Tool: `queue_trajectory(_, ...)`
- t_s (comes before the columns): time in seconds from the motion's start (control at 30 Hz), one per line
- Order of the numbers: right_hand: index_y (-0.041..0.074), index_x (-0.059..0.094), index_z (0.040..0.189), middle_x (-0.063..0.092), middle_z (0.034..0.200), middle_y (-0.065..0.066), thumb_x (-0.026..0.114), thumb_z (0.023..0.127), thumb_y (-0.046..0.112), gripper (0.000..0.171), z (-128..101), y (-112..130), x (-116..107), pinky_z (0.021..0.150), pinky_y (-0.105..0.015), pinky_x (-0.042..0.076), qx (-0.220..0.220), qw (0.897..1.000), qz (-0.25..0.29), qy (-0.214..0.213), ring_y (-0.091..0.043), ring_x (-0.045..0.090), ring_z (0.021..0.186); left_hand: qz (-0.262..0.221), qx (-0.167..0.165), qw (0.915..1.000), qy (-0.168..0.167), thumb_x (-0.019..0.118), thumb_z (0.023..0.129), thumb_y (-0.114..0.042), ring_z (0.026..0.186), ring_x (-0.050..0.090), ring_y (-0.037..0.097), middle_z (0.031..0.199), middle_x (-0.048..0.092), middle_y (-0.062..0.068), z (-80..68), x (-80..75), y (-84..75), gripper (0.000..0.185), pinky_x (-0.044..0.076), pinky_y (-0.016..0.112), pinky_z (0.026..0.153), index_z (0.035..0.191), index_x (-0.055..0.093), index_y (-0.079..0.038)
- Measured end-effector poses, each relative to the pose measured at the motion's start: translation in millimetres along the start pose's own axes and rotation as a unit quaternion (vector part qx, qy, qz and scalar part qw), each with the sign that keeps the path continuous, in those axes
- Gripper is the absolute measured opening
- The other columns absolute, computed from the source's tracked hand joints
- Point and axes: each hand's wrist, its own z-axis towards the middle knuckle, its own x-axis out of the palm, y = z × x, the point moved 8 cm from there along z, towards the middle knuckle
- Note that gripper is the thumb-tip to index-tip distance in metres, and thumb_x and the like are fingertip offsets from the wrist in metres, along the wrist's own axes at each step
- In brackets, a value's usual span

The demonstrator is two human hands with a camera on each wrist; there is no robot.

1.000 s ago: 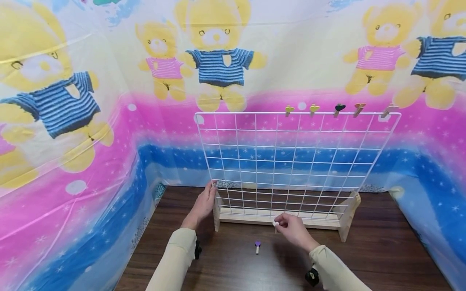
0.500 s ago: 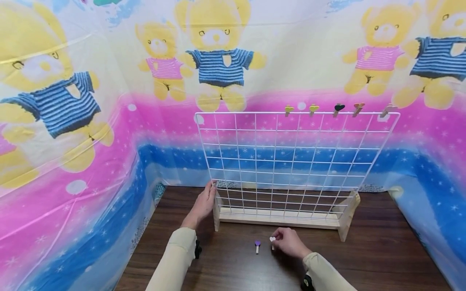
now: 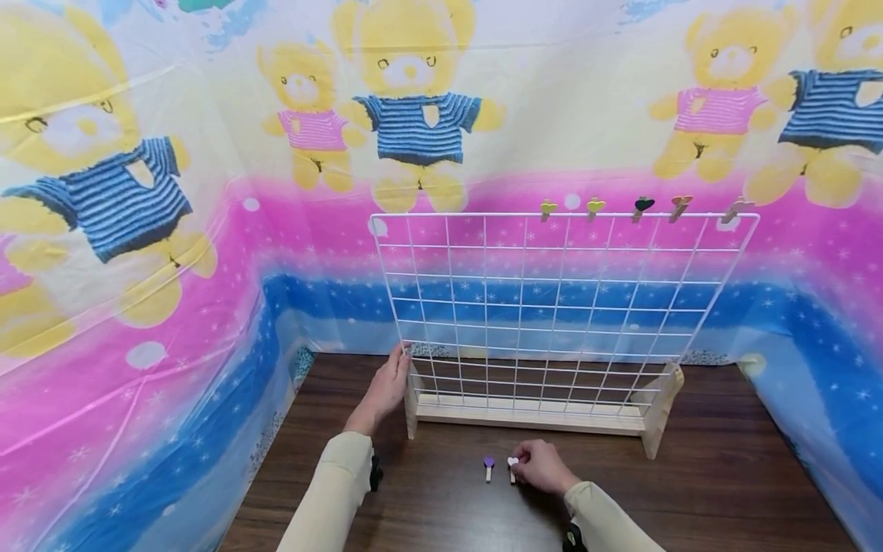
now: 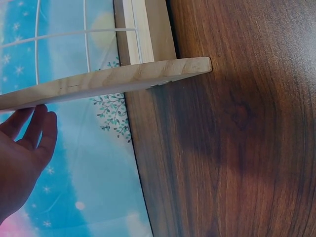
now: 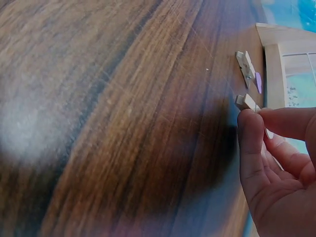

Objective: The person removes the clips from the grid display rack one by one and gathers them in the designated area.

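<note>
Right hand [image 3: 545, 466] pinches white clip [image 3: 513, 462] (no writing legible).

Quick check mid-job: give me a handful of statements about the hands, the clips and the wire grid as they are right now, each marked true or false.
1. The right hand pinches a white-topped clip low over the table. True.
2. The purple-topped clip is clipped on the grid's top wire. False: it lies on the table just left of the white-topped clip.
3. The left hand rests with straight fingers against the left end of the wooden stand. True.
4. Five clips sit along the top wire of the wire grid, toward its right side. True.
5. The wire grid lies flat on the table. False: it stands upright in the wooden stand.
</note>
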Motion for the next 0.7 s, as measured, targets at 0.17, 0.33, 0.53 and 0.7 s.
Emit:
queue_trajectory(0.17,0.003,0.065,0.079,0.058,0.064,0.005,0.069,0.078,0.001,0.005,2.4,-2.2,1.4,0.053,-0.023,0.044,-0.008,1.000,-0.019,-0.014,-0.006,0.054,0.054,-0.002,-0.006,1.0000,0.006,0.023,0.105,-0.040,0.127,0.041,0.032,0.139,0.044,0.017,0.2,0.5,1.5,0.046,0.035,0.053,0.098,0.146,0.030,-0.021)
queue_trajectory(0.33,0.008,0.067,0.077,0.057,0.064,0.007,0.071,0.079,0.007,0.005,4.6,-3.2,0.9,0.056,-0.023,0.042,-0.021,0.998,-0.059,-0.028,-0.004,0.050,0.057,-0.005,-0.016,0.9998,0.008,0.023,0.105,-0.041,0.129,0.040,0.032,0.141,0.042,0.016,-0.2,1.1,2.7,0.045,0.033,0.054,0.099,0.146,0.029,-0.024)
queue_trajectory(0.53,0.008,0.067,0.077,0.056,0.063,0.008,0.070,0.080,0.008,0.005,6.4,-5.5,3.3,0.055,-0.022,0.042,-0.021,0.997,-0.072,-0.026,-0.003,0.049,0.056,-0.002,-0.022,0.9997,0.007,0.024,0.105,-0.039,0.129,0.039,0.032,0.142,0.042,0.016,-0.3,0.8,2.9,0.045,0.033,0.054,0.100,0.147,0.029,-0.024)
queue_trajectory(0.7,0.009,0.065,0.074,0.054,0.063,0.009,0.070,0.079,0.007,0.007,6.1,-2.2,3.2,0.054,-0.023,0.040,-0.034,0.995,-0.087,-0.031,-0.003,0.047,0.057,-0.004,-0.018,0.9998,0.008,0.024,0.105,-0.039,0.128,0.040,0.032,0.140,0.043,0.016,-0.4,0.3,2.4,0.045,0.034,0.054,0.098,0.147,0.029,-0.022)
